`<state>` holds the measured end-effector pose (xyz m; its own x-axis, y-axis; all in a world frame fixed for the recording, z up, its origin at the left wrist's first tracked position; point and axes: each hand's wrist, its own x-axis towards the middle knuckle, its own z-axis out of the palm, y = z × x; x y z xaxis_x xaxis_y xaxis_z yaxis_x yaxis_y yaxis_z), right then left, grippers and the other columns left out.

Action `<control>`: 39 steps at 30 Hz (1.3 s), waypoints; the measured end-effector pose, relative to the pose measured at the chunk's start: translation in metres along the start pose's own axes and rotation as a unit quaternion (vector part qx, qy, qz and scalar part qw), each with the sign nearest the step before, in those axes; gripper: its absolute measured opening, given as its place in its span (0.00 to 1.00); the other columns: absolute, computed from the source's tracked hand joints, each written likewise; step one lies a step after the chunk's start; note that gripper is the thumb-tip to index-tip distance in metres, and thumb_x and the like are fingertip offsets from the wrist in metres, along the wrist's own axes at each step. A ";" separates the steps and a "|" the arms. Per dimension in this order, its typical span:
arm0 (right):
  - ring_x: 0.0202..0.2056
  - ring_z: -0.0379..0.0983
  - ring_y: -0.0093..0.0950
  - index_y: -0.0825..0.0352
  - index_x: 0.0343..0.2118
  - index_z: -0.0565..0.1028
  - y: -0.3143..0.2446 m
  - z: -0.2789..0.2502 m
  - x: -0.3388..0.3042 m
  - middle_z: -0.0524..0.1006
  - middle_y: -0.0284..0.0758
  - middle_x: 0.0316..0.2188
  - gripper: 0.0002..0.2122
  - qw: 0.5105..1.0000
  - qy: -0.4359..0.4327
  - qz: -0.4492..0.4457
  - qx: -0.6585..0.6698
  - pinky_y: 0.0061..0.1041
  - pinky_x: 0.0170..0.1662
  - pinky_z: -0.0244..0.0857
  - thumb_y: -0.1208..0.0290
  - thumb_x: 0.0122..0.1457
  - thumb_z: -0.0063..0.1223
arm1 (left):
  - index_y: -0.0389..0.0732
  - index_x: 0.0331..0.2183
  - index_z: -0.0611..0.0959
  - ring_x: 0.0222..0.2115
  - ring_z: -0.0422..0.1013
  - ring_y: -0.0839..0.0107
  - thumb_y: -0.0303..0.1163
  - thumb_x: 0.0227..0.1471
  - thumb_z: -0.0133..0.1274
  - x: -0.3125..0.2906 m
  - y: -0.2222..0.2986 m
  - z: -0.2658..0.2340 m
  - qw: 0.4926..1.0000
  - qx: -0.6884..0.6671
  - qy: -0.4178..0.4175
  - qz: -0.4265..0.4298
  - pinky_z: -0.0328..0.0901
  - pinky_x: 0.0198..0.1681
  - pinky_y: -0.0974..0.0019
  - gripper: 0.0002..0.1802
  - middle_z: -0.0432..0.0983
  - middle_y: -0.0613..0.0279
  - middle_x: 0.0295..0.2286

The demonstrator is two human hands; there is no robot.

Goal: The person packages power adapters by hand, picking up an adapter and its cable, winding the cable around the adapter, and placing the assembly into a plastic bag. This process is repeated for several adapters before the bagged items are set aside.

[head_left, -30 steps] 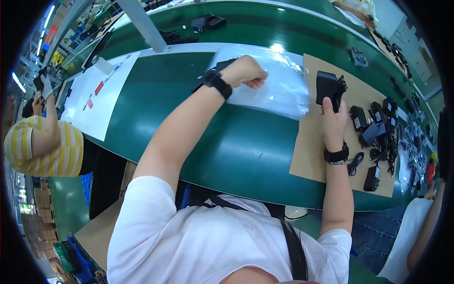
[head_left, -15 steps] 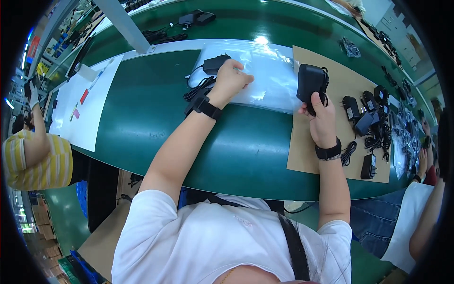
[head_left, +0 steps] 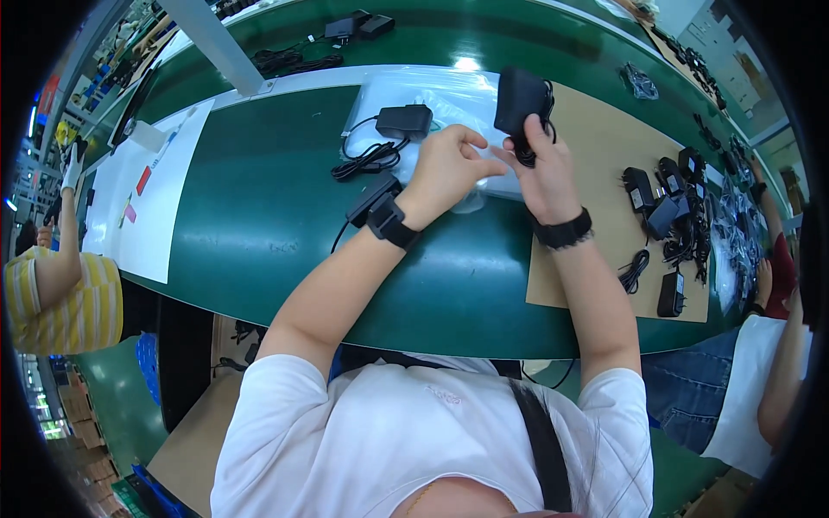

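My right hand [head_left: 550,180] grips a black power adapter [head_left: 521,99], held up with its bundled cable against the palm. My left hand [head_left: 449,170] is closed beside it, thumb and fingers pinching what looks like a clear plastic bag [head_left: 471,204], whose corner shows below the hand. Both hands are over a stack of clear plastic bags [head_left: 389,84], partly hidden by them. On the stack's left side lies another black adapter [head_left: 404,122] with a coiled cable [head_left: 370,161]. A further black adapter [head_left: 370,197] rests by my left wrist.
Several black adapters [head_left: 665,217] and cables lie on a brown cardboard sheet [head_left: 574,112] at the right. A white sheet [head_left: 155,233] with small items covers the green table's [head_left: 259,190] left end. A metal post [head_left: 207,43] stands behind. Co-workers are at both sides.
My right hand has moved left and away from me with the adapter, toward my left hand. My left hand has moved slightly right and nearer, uncovering the adapter on the bags.
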<state>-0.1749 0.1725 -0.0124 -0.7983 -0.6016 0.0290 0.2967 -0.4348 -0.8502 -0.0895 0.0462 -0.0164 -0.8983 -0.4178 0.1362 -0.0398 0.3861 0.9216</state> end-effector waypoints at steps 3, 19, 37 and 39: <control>0.29 0.67 0.21 0.69 0.38 0.70 0.010 -0.007 0.005 0.72 0.29 0.31 0.11 0.990 0.040 -0.073 -0.115 0.21 0.37 0.63 0.67 0.57 0.50 | 0.30 0.32 0.78 0.22 0.71 0.71 0.34 0.33 0.65 0.002 -0.014 -0.020 0.997 -0.031 0.044 -0.052 0.65 0.26 0.71 0.23 0.74 0.57 0.20; 0.24 0.67 0.45 0.73 0.37 0.66 0.025 0.015 -0.020 0.70 0.46 0.24 0.14 0.700 -0.069 -0.233 -0.672 0.36 0.28 0.64 0.72 0.49 0.51 | 0.36 0.26 0.75 0.23 0.71 0.52 0.33 0.48 0.49 -0.018 0.009 -0.008 0.945 0.177 0.099 0.257 0.64 0.25 0.56 0.09 0.73 0.49 0.19; 0.27 0.69 0.23 0.68 0.45 0.66 0.000 0.043 0.006 0.70 0.34 0.31 0.13 0.987 -0.072 -0.058 -0.130 0.20 0.29 0.68 0.74 0.56 0.46 | 0.38 0.36 0.76 0.21 0.71 0.68 0.25 0.48 0.51 -0.046 0.043 0.001 0.966 -0.023 0.027 0.257 0.64 0.25 0.71 0.09 0.74 0.56 0.23; 0.24 0.68 0.21 0.68 0.42 0.68 0.003 0.046 0.007 0.70 0.32 0.28 0.12 0.985 -0.097 -0.097 -0.103 0.18 0.27 0.65 0.72 0.55 0.48 | 0.38 0.35 0.75 0.22 0.70 0.69 0.31 0.43 0.58 -0.047 0.051 -0.011 0.973 0.019 0.045 0.226 0.64 0.26 0.68 0.15 0.73 0.57 0.22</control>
<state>-0.1553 0.1366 0.0096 -0.7082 -0.6461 0.2846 0.0205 -0.4217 -0.9065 -0.0448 0.0765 0.0282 -0.7862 -0.2677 0.5569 0.3326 0.5762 0.7465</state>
